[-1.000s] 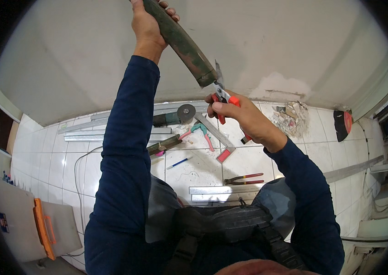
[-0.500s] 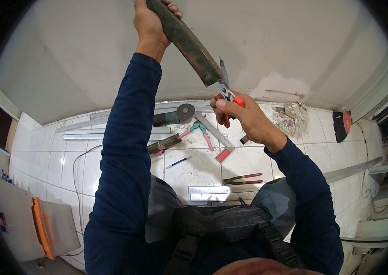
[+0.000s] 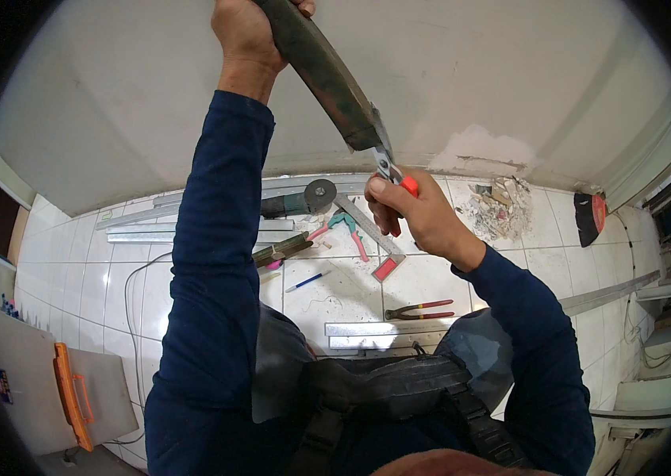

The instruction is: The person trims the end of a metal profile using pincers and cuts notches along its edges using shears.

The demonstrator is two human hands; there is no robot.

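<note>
My left hand [image 3: 246,32] is wrapped around the upper part of a long dark green mottled piece [image 3: 323,75] at the top of the view; its far end runs out of the picture. The piece slants down to the right in front of the wall. In my right hand [image 3: 422,210] is a pair of snips [image 3: 384,162] with red handles, the fingers closed round them. Their blades are at the piece's lower end, one lying along its right side; the other blade is mostly hidden.
On the tiled floor lie an angle grinder [image 3: 296,204], a try square [image 3: 367,230], teal-and-pink pliers [image 3: 343,222], pincers [image 3: 419,310], a blue pen [image 3: 308,280] and metal profiles [image 3: 200,236]. Rubble [image 3: 502,210] is by the wall. A toolbox [image 3: 57,389] stands at left.
The snips' blades have moved onto the end of the mottled piece, and their handles are now more hidden in my right hand. My left hand has shifted slightly left.
</note>
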